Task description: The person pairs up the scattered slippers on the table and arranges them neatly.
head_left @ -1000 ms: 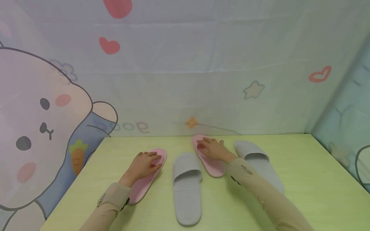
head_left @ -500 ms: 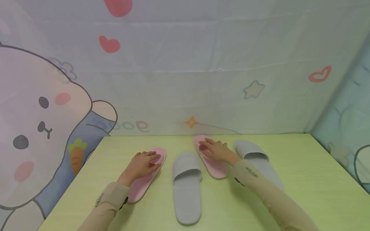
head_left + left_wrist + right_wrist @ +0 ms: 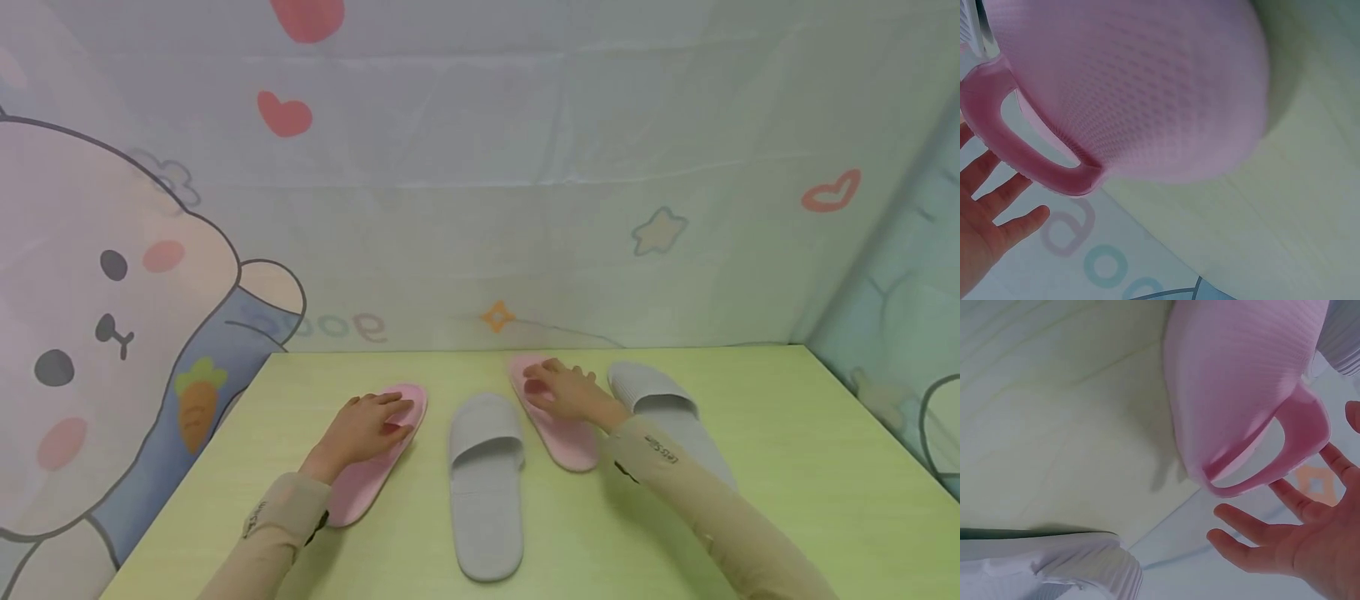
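My left hand [image 3: 360,432] lies over the front of a pink slipper [image 3: 358,492] at the left of the table. Its fingers are spread across the strap [image 3: 1029,165], nearly straight in the left wrist view. Farther back, right of the middle, my right hand [image 3: 572,397] touches the strap of a second pink slipper [image 3: 567,442]. The right wrist view has those fingers [image 3: 1247,522] loosely extended, two of them at the strap [image 3: 1300,434]. Both pink slippers point away from me, their toes turned toward each other. The hands partly hide both straps.
Between the pink slippers a grey slipper [image 3: 486,517] lies toe away from me. Another grey slipper [image 3: 678,417] lies to the right, partly behind my right sleeve [image 3: 697,508]. A printed curtain [image 3: 450,208] hangs along the back edge of the yellow-green table [image 3: 810,467].
The back pink slipper has slid toward me and slightly right together with my right hand. My left hand and its pink slipper have shifted slightly left. The grey slippers stay put.
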Tool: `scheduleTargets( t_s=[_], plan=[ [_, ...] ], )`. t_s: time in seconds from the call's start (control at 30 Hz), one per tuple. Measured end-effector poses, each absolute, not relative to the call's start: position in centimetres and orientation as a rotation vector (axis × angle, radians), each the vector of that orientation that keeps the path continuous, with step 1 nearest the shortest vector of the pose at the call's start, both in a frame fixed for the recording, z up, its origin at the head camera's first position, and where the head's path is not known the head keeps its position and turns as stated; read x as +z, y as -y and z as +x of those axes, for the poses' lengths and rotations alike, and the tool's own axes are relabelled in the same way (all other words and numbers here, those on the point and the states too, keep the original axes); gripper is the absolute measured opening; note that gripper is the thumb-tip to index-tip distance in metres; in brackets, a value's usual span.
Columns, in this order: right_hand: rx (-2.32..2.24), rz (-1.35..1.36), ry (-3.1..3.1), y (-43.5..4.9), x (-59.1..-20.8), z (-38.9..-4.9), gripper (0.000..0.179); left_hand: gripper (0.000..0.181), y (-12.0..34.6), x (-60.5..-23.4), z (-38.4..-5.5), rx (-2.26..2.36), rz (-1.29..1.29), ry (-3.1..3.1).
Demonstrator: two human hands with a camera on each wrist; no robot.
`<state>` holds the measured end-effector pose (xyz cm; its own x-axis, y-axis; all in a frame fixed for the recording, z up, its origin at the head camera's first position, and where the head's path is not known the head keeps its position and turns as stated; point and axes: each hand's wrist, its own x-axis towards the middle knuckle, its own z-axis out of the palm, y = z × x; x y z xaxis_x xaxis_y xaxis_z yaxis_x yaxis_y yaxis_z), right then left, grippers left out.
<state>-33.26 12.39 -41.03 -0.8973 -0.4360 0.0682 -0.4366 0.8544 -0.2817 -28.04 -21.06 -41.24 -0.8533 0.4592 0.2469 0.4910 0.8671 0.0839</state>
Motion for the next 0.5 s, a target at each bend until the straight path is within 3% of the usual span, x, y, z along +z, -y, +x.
scheduleTargets(
  t_s=[0.2,0.5],
  plan=[
    [0.451,0.708,3.003,-12.31,-40.65,-32.95,0.031,0.041,21.2,-41.26,-28.09,-0.208,-0.749,2.822],
    [0.391,0.673,3.011,-12.37,-41.08,-32.87,0.05,0.041,21.4,-41.33,-28.06,-0.216,-0.786,2.794]
  ],
)
